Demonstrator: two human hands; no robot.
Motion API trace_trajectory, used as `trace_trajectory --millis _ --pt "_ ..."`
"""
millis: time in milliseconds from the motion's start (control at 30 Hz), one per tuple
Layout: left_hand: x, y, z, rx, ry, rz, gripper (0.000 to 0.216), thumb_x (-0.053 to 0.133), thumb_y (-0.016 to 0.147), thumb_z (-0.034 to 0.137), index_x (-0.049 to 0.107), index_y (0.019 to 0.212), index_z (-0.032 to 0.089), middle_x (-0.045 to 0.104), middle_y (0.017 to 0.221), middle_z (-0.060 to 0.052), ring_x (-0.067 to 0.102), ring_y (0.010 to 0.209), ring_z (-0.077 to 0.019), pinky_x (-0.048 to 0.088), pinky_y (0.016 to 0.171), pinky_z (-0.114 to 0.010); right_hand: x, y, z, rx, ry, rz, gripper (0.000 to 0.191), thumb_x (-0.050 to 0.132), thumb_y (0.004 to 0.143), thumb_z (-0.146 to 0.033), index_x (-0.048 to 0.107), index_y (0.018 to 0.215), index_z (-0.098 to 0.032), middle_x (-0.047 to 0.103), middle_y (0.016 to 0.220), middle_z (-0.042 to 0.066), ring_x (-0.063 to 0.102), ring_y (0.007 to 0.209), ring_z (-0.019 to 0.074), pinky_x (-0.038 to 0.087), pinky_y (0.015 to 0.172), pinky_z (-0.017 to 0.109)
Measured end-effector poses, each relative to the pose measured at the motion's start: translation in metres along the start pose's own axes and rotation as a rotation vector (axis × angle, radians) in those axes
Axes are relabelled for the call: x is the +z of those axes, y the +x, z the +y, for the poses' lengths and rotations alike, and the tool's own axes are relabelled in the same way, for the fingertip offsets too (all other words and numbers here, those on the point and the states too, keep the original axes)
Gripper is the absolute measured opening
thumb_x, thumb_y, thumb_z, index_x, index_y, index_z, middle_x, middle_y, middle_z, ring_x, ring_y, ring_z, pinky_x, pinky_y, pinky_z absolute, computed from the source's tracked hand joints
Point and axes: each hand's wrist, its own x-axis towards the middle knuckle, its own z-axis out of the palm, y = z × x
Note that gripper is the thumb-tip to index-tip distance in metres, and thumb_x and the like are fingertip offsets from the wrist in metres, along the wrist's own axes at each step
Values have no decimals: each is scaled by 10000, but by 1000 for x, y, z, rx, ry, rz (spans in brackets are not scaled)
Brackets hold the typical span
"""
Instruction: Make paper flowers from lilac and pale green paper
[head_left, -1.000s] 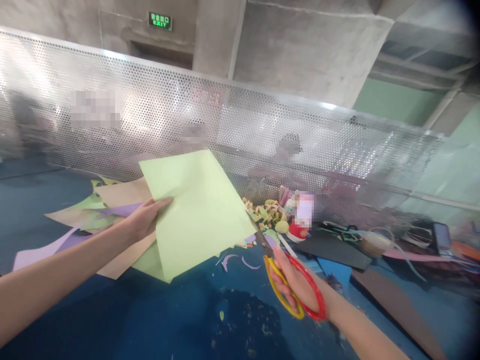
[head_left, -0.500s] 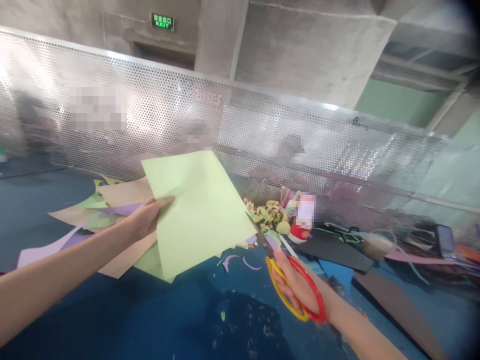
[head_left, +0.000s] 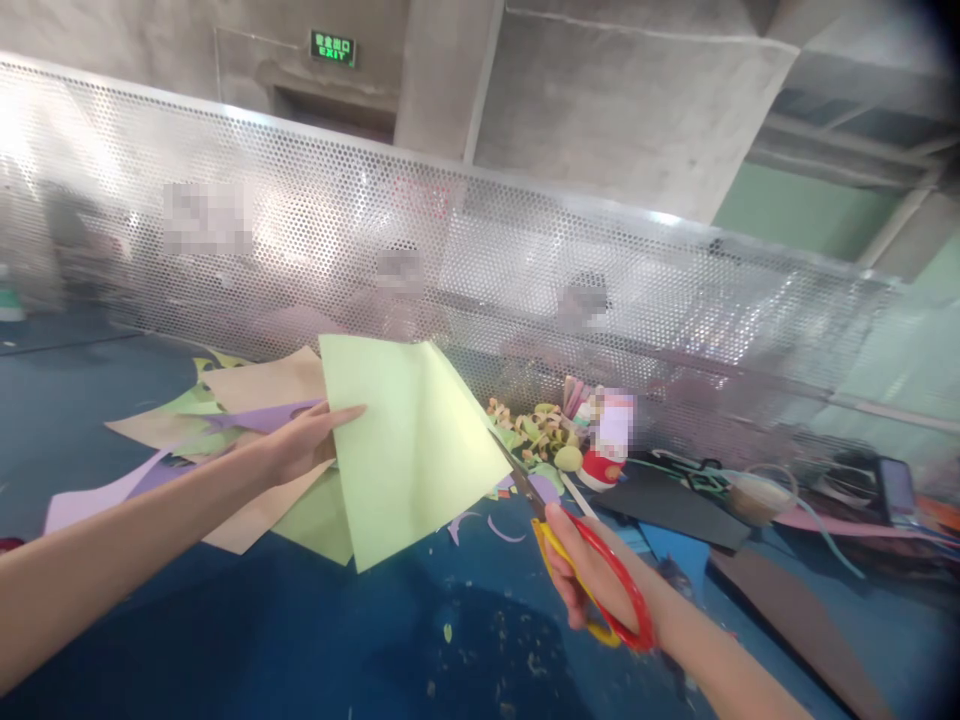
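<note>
My left hand (head_left: 311, 440) pinches the left edge of a pale green sheet of paper (head_left: 412, 455), which is lifted above the blue table and bends along a crease near its middle. In my right hand (head_left: 581, 560) is a pair of scissors (head_left: 630, 590) with one red and one yellow handle loop. The blades reach the sheet's right edge; whether they have cut into it I cannot tell. Under my left arm lie cut sheets in tan (head_left: 262, 385), purple (head_left: 105, 490) and green (head_left: 322, 515).
Curled paper scraps (head_left: 536, 430) are heaped beside a red and white container (head_left: 602, 468) at the perforated metal screen (head_left: 480, 240). Dark flat boards (head_left: 675, 505), cords and a phone (head_left: 895, 487) lie on the right. Small clippings dot the blue table (head_left: 300, 640).
The pale green sheet has bent and its upper edge has come down, with my left hand shifted slightly right. The scissors stay at its right edge, their handles closer together.
</note>
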Motion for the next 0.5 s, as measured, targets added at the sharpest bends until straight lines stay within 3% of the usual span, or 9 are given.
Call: trace_trajectory --millis 267,500 --pt "-1 3 -7 14 6 -75 345 578 762 338 541 1089 238 599 1131 -80 584 995 -258 530 786 -358 0 1 3 27 144 -92 495 291 801 -606 348 524 -200 534 474 8 526 412 116 474 506 253" --pt "2 -2 2 26 -34 -92 316 579 763 328 559 1068 247 602 1126 -68 593 979 -255 541 774 -347 -12 1 20 -15 15 -71 537 241 771 -670 465 609 -210 574 562 33 583 580 164 476 530 252"
